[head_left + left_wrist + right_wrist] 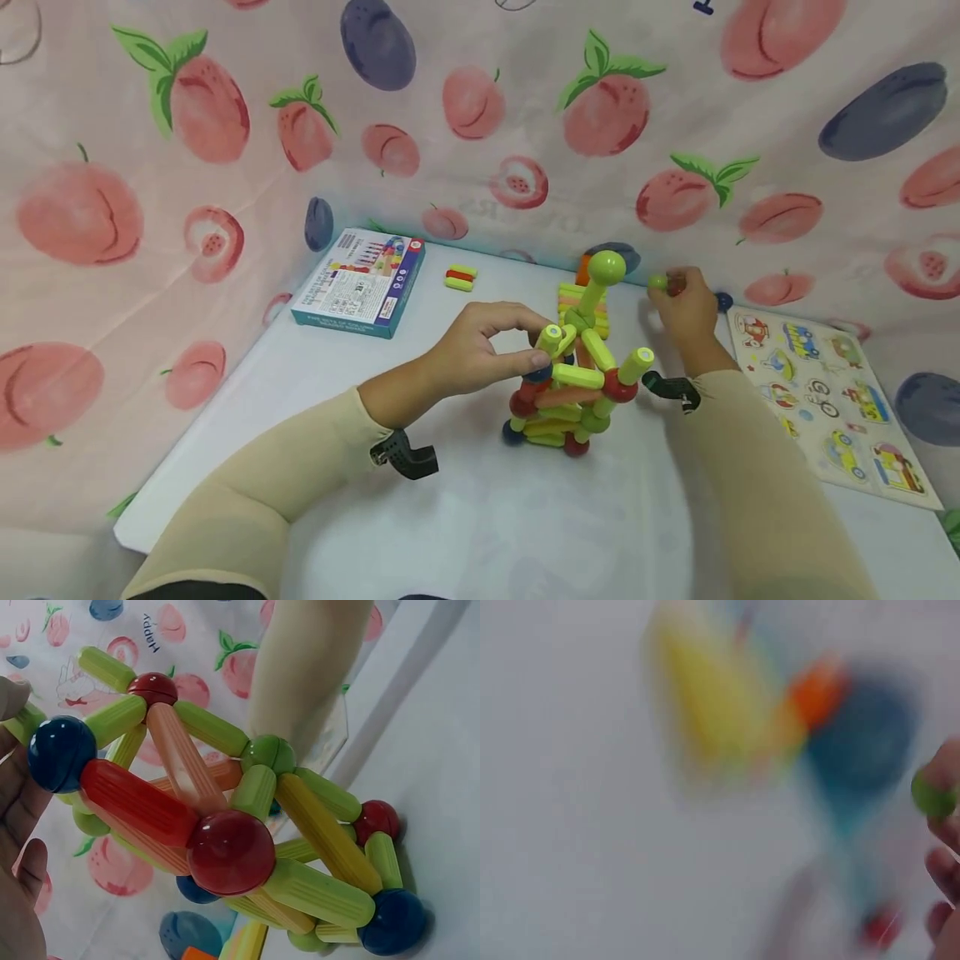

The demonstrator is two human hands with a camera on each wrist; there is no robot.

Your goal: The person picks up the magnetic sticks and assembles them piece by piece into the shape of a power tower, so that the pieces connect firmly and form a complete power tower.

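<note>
A tower built of magnetic sticks and balls (573, 398) stands on the table in the head view, with a green ball (606, 267) at its highest tip. My left hand (480, 343) holds its upper left corner, where a green stick (27, 722) meets a blue ball (61, 754). At the back of the table, right of the tower, my right hand (688, 312) pinches a loose green ball (932, 796) between its fingertips. A red ball (881, 925) lies close to that hand, blurred in the right wrist view.
Yellow and green sticks (570, 293) lie in rows behind the tower. A dark blue ball (723, 302) sits beyond the right hand. At right lies a picture board (813, 375); at back left are a toy box (358, 279) and several short sticks (460, 284).
</note>
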